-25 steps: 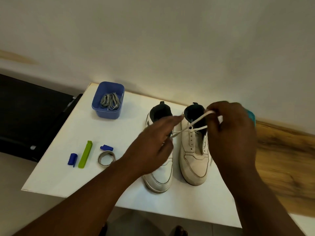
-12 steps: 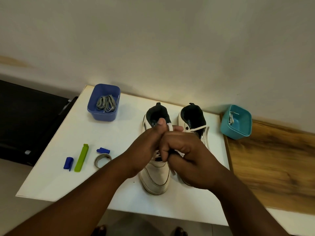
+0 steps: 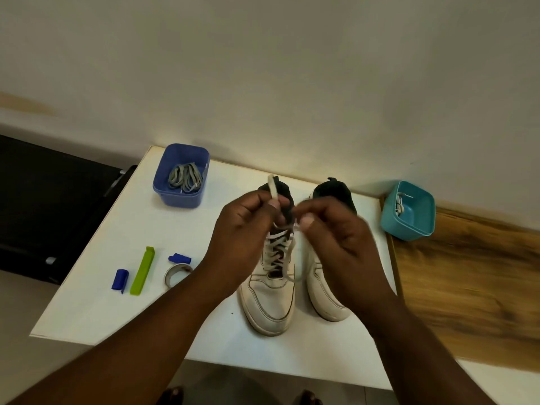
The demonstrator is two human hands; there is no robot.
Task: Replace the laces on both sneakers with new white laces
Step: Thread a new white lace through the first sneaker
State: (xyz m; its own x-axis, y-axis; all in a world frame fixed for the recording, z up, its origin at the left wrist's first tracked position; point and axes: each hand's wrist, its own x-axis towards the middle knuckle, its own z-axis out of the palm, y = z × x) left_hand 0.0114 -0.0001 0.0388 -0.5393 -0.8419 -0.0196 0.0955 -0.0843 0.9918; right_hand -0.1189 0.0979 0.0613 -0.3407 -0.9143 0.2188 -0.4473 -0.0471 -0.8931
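My left hand [image 3: 248,238] pinched one end of the white lace [image 3: 273,187], tip sticking up at 12 o'clock. Right hand [image 3: 336,244] pinched the other end, blurred. Both hands hovered over the left shoe [image 3: 270,299], laced w/ white; right shoe [image 3: 327,299] just beside it at 3 o'clock. Both shoes sat mid worktop [image 3: 117,317]. Blue tub [image 3: 181,175] w/ grey laces [image 3: 185,176] at 10 o'clock; teal tub [image 3: 409,211] at 2 o'clock, off the worktop's edge.
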